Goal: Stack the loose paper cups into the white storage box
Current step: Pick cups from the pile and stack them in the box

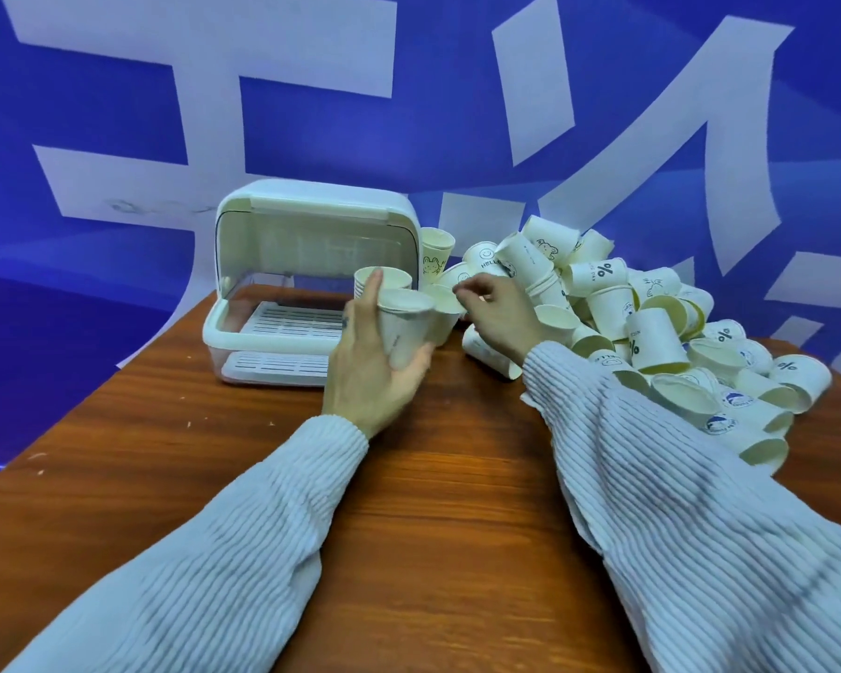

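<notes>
While gripped in the left hand (360, 366), paper cup (401, 327) just left of the right hand (498, 310), fingers pinching.

light: even and bright, strong blue cast from the backdrop (457, 114) | shadows: soft, short, on the wooden table (433, 502) under both sleeves | glare: faint sheen on table below the backdrop | blur: hands and sleeves slightly smeared | distortion: wide-angle bending toward frame edges

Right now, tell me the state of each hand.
Left hand: holding a cup.
Right hand: fingers curled by the cup pile; whether it pinches a cup cannot be told.
</notes>
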### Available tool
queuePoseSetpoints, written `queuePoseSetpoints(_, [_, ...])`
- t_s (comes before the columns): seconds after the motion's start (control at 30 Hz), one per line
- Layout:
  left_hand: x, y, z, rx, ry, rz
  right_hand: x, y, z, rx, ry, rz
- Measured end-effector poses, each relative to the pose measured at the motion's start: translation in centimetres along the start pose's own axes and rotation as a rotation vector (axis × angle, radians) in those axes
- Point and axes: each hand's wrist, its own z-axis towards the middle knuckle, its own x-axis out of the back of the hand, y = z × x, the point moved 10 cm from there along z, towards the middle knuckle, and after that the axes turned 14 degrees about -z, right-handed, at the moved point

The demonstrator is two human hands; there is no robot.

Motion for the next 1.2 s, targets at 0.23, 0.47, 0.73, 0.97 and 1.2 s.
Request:
queuePoseSetpoints(0.23, [2.6,-1.9,0.6,0.087,0.095,-0.056,-5.6,0.3,1.2,0.14,-0.252,-0.618])
queuePoseSetpoints(0.47, [4.0,-1.6,1.0,0.117,0.208,-0.077,2.9,-0.6,0.2,0.041,0.298,-0.333])
queuePoseSetpoints(0.73, [5.9,-2.4,0.9,0.187,0.34,-0.13,4.6,-9.7,-1.0,0.417,0.29,0.027])
queuePoseSetpoints(0.97, [6.2,-3.0,0.9,0.188,0.344,-0.123,-0.9,-11.6,0.6,0.445,-0.045,-0.357])
queuePoseSetpoints(1.2, [6.1,-3.2,0.9,0.207,0.331,-0.137,-4.4,-12.2,0.0,0.513,-0.286,-0.592])
